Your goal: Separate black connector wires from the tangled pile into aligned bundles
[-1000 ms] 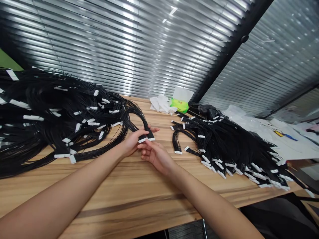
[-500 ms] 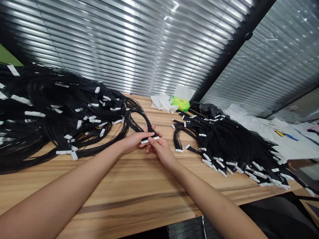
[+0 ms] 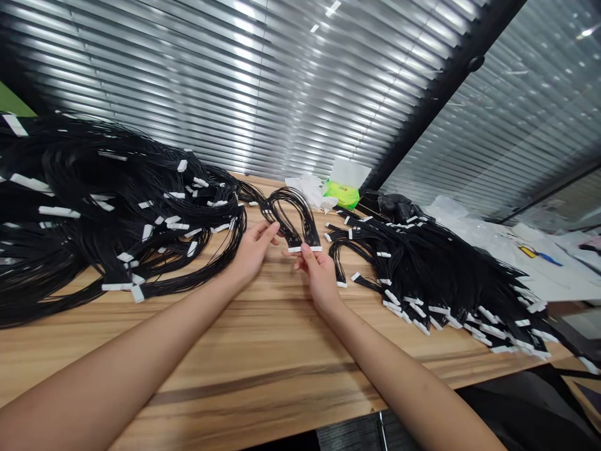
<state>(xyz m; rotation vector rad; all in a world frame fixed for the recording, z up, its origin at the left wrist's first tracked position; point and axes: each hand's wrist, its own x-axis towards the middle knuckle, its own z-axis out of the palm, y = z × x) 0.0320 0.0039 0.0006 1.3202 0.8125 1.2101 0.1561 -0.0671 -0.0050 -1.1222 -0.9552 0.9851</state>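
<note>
My right hand [image 3: 317, 269] pinches the white connector ends of a black wire harness [image 3: 307, 219] between thumb and fingers. Its wires arch up from the connectors in a loop above the tabletop. Left of it, my left hand [image 3: 256, 247] has its fingers loosely bent beside the loop, off the connectors, and I see nothing held in it. A large heap of similar black harnesses with white connectors [image 3: 141, 200] lies to the left. Another pile of harnesses [image 3: 436, 269] spreads out on the right, its connectors mostly toward the near side.
The wood-grain table [image 3: 235, 376] runs under both piles. At the back are crumpled white tissues [image 3: 307, 188] and a green tissue pack [image 3: 342, 194]. Clear plastic bags [image 3: 451, 216] and a yellow-and-blue tool [image 3: 538, 254] are farther right. Metallic blinds [image 3: 235, 81] close off the back.
My left hand has let go of the connector ends and drawn back to the left. My right hand has lifted them slightly up and right, and the wire loop now stands more spread.
</note>
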